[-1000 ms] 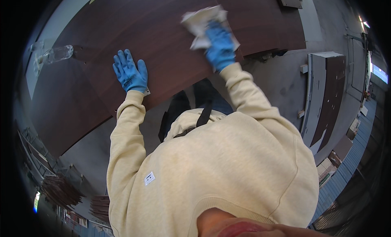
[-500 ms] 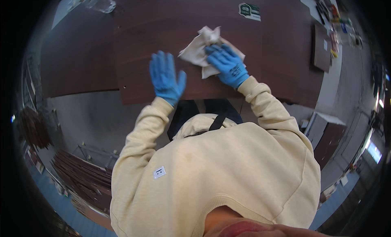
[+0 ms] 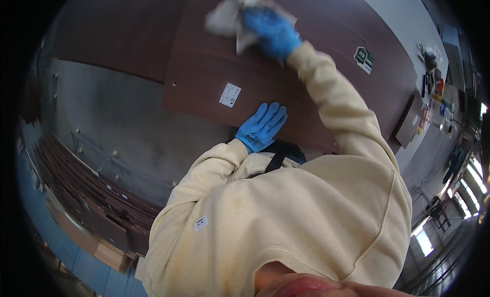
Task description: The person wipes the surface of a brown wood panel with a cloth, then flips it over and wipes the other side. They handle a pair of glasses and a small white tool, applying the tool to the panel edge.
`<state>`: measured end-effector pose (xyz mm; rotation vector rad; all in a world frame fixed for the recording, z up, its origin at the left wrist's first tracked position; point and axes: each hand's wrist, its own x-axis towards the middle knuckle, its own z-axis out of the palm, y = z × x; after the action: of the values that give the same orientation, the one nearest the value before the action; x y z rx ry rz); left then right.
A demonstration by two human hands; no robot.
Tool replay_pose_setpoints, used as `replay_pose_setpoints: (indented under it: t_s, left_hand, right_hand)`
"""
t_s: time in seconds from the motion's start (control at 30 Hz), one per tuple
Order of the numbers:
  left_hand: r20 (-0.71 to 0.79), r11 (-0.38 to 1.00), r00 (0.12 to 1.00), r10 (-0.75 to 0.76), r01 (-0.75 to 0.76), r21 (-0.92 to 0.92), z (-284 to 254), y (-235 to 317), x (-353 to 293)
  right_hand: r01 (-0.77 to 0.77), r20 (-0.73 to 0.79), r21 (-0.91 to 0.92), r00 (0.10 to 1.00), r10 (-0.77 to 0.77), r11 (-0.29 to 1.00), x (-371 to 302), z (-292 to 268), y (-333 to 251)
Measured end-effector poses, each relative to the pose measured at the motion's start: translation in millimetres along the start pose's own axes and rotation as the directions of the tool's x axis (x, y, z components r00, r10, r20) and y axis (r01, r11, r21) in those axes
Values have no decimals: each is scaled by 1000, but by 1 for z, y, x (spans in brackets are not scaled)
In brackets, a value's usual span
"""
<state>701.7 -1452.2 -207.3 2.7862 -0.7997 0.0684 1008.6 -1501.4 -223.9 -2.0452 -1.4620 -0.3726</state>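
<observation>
My right hand (image 3: pixel 273 34), in a blue glove, reaches far out over a dark brown wooden panel (image 3: pixel 301 87). Under its fingers is a crumpled white cloth (image 3: pixel 224 17), held against the panel; both are smeared by motion. Near the panel's front edge, my gloved left hand (image 3: pixel 261 127) lies flat with its fingers stretched out, holding nothing. A white printed label (image 3: pixel 230 94) is on the panel just beyond and left of that hand. Farther right, a green and white sticker (image 3: pixel 364 59) lies on the brown surface.
Another dark panel (image 3: pixel 117 31) adjoins at the left. A small brown board (image 3: pixel 409 121) rests on the right edge of the pale table (image 3: pixel 403 31), near assorted small items (image 3: pixel 438 87). Stacked brown panels (image 3: pixel 81 184) stand low on the left.
My right hand has pushed the cloth forward, away from me. My left hand has shifted right and nearer my body along the front edge. The view has turned, and the white label now shows.
</observation>
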Motion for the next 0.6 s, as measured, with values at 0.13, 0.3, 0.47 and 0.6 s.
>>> replay_pose_setpoints:
  t_s: [0.13,0.3,0.47,0.6]
  left_hand:
    - [-80,994,995,55,-47,97,13,-4,-1]
    - [-186,999,982,-24,16,-49,54,5,-22]
    - [-253,973,967,-40,-19,-228,88,9,-46]
    - [-198,974,980,-28,-18,-227,83,5,-44]
  right_hand:
    - [-264,22,-268,960,280,927,45,27,49]
    - [308,257,219,897,-360,926,21,48,-117]
    - [139,496,580,721,-484,803,-25,28,-189]
    - [173,493,607,683,-538,776,-23,19,-184]
